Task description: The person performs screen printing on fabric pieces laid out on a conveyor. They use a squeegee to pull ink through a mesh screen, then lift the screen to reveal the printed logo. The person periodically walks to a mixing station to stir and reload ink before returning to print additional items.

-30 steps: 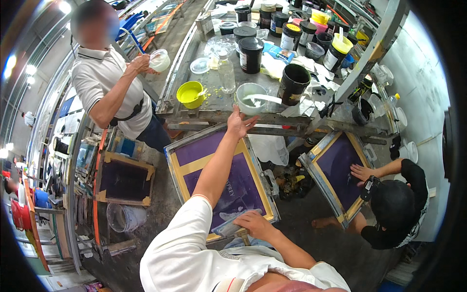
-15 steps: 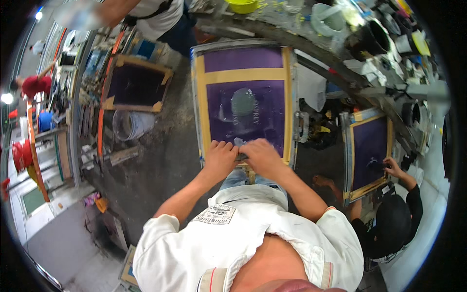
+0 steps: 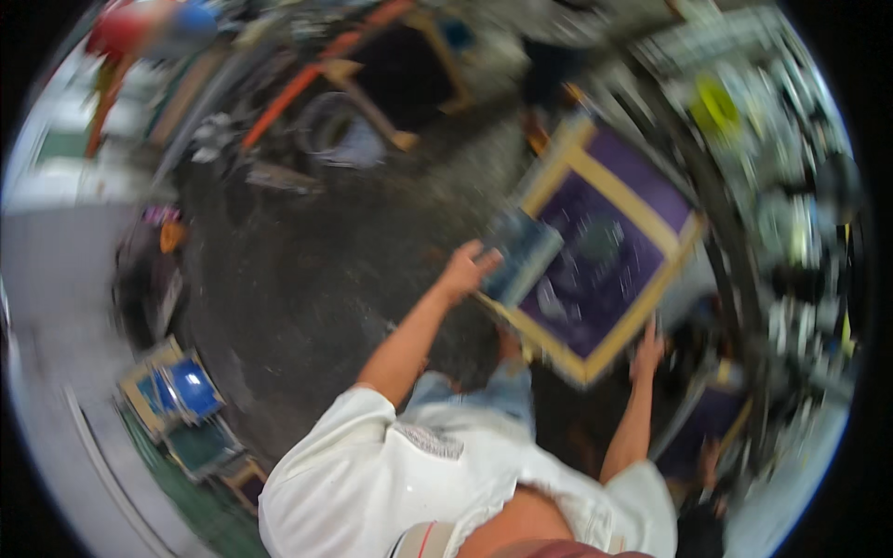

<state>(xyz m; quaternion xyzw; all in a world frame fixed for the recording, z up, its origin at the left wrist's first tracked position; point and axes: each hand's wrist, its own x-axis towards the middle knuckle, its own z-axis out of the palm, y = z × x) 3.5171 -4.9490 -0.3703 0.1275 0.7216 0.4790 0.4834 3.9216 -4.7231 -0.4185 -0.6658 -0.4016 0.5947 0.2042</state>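
A wooden-edged screen-printing frame (image 3: 659, 296) stands tilted in front of me, its purple mesh (image 3: 595, 302) bordered with tan tape. A grey-green oval patch (image 3: 600, 240) shows on the mesh, with pale marks around it. My left hand (image 3: 468, 270) grips the outer side of a blue-grey rectangular panel (image 3: 521, 256), which overlaps the frame's left side. Motion blur hides the panel's exact kind. Beside the frame's lower right edge is my right hand (image 3: 647, 353); its fingers are smeared, and whether it grips the frame is unclear.
A second dark screen (image 3: 400, 74) leans at the far left near a whitish bucket (image 3: 344, 135). At right, another person's hand (image 3: 710, 460) is by a purple screen (image 3: 702, 418). Framed panels (image 3: 177, 391) stand at lower left. A cluttered bench holds a yellow-green bowl (image 3: 714, 107).
My view has swung left, so the screen appears turned and farther right. My hands, together at its near edge before, are now apart, and the left one holds the blue-grey panel.
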